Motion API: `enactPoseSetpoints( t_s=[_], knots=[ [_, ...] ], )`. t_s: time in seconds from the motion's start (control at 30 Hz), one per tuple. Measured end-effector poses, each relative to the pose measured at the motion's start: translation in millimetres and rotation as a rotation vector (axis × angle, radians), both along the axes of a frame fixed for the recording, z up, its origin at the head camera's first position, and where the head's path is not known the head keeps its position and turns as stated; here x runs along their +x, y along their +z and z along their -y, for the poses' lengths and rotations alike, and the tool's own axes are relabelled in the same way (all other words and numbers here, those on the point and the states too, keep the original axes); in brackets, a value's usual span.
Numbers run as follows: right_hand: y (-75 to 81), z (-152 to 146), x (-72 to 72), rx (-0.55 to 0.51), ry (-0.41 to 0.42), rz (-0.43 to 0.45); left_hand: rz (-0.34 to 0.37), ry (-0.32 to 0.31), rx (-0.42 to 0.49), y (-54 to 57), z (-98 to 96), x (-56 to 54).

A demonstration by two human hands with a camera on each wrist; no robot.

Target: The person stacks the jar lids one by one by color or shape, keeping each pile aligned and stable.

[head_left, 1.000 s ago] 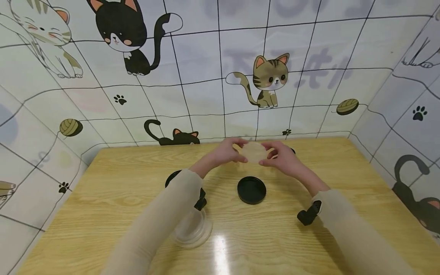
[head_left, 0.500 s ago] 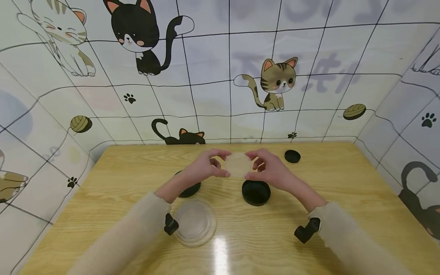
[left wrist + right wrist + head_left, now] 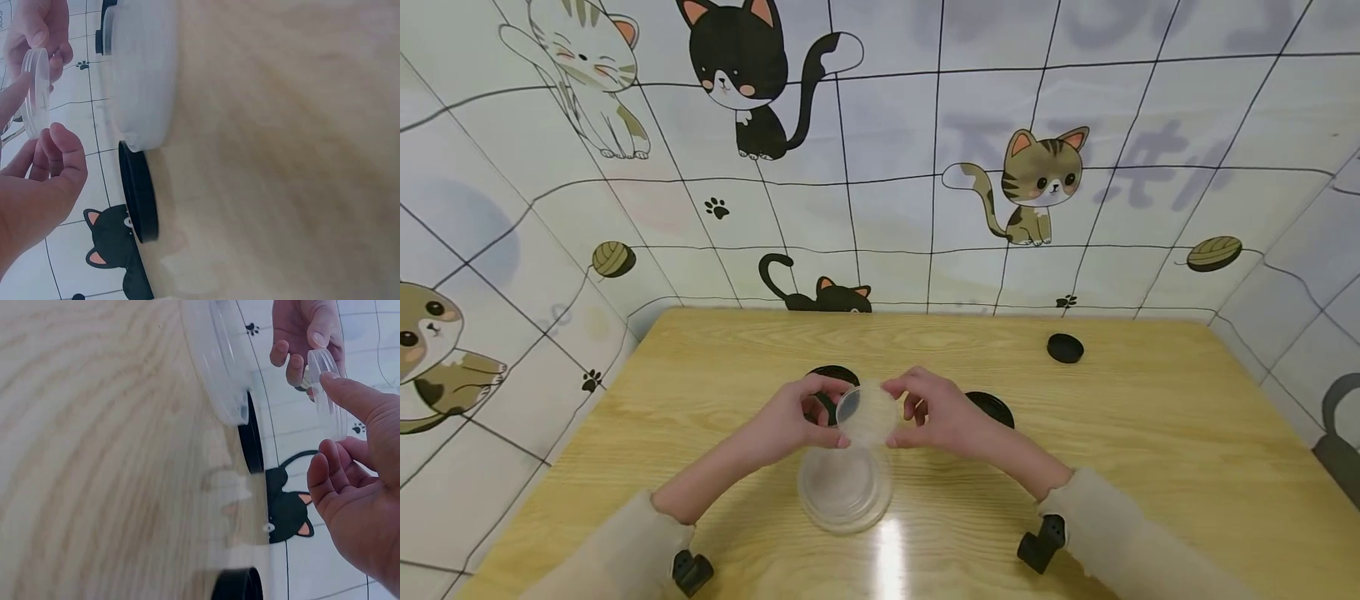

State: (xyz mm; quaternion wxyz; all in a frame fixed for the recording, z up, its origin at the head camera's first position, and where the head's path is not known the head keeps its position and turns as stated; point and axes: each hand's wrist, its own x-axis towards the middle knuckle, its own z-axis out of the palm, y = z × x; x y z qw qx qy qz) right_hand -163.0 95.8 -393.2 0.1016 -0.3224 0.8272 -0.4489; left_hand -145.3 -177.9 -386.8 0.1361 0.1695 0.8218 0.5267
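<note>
The clear disc (image 3: 872,425) sits between the two hands, raised off the surface (image 3: 1135,442). The left hand (image 3: 797,414) pinches its left edge and the right hand (image 3: 943,417) its right, each with the thumb at the near side and a fingertip at the far side. Below it in the head view, nearer the person, a translucent round piece (image 3: 844,504) lies on the surface; the disc's lower edge overlaps it there.

Faint purplish characters (image 3: 1172,162) show on the wall sheet (image 3: 895,217), too pale and blurred for me to read.

The disc is round, shallow and colourless, with a raised, ridged rim that both wrist views catch nearly edge-on. It may be a lid, though its blurred outline makes that hard to settle. Its left part looks dark where black shows through from behind.

A black round piece (image 3: 835,372) lies beyond the left hand, partly covered by it. A black dish (image 3: 992,410) is half hidden behind the right hand, and a small black cap (image 3: 1065,348) lies farther off to the right, well apart from the hands.
</note>
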Motion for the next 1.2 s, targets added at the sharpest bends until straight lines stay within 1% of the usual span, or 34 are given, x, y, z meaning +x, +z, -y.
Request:
enactPoseSetpoints(
  t_s=[0.23, 0.37, 0.47, 0.57, 0.8, 0.93, 1.2],
  knots=[
    [-9.2, 17.4, 7.5, 0.002, 0.072, -0.001, 0.003, 0.034, 0.01, -6.0, 17.1, 23.4],
    [-13.0, 23.7, 11.7, -0.007, 0.1, 0.006, -0.003, 0.046, -0.002, -10.2, 22.1, 33.2],
    [-16.4, 27.6, 14.4, -0.005, 0.122, 0.019, -0.016, 0.05, -0.015, -14.6, 24.8, 38.5],
    [-19.0, 31.6, 16.5, 0.014, 0.131, 0.034, -0.017, 0.055, -0.024, -19.0, 26.9, 42.2],
    [-24.3, 40.8, 18.4, 0.095, 0.14, 0.028, -0.001, 0.056, -0.051, -27.4, 30.3, 47.6],
    [-26.9, 43.0, 19.6, 0.128, 0.145, 0.032, -0.002, 0.049, -0.073, -32.1, 30.4, 48.6],
    [-26.3, 43.3, 19.5, 0.143, 0.158, 0.033, -0.019, 0.024, -0.088, -37.2, 30.5, 48.3]
  ],
)
